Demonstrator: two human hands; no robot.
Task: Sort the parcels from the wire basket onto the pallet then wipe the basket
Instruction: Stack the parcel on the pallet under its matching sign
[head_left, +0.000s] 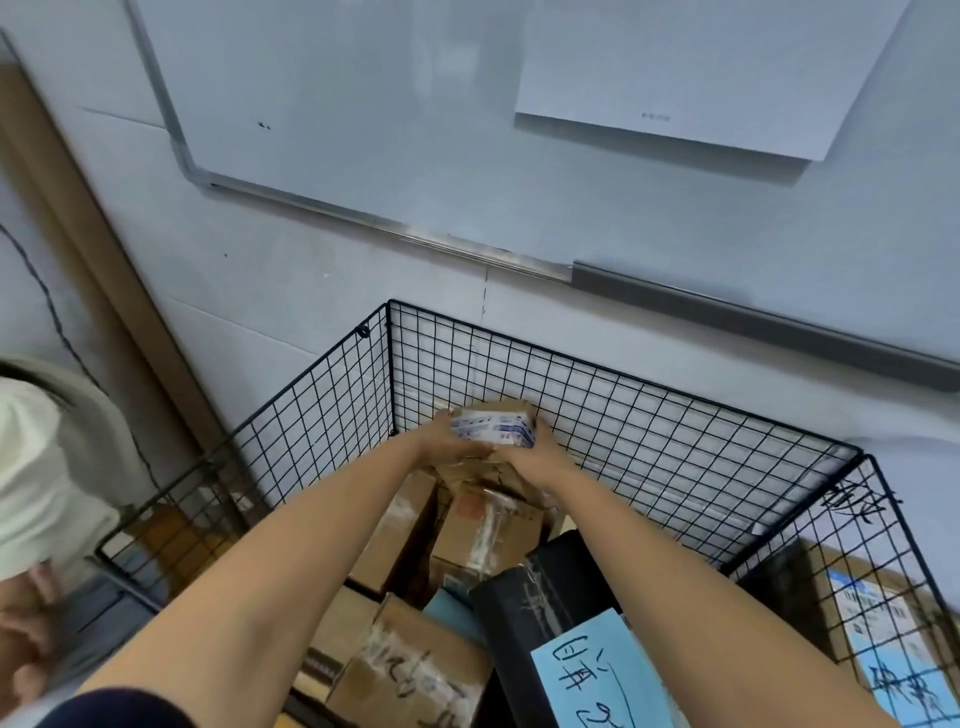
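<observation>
both hands, left hand (451, 440) and right hand (540, 451), grip a small white-and-blue parcel (493, 427) with fingers wrapped round its ends, at the far side of the wire basket (649, 415), above brown boxes (483, 530).

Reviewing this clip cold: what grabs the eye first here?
Both hands, left and right, clasp a small blue-and-white parcel at centre, above the black wire basket still full of cardboard boxes. A blue handwritten note sits at lower right.
</observation>
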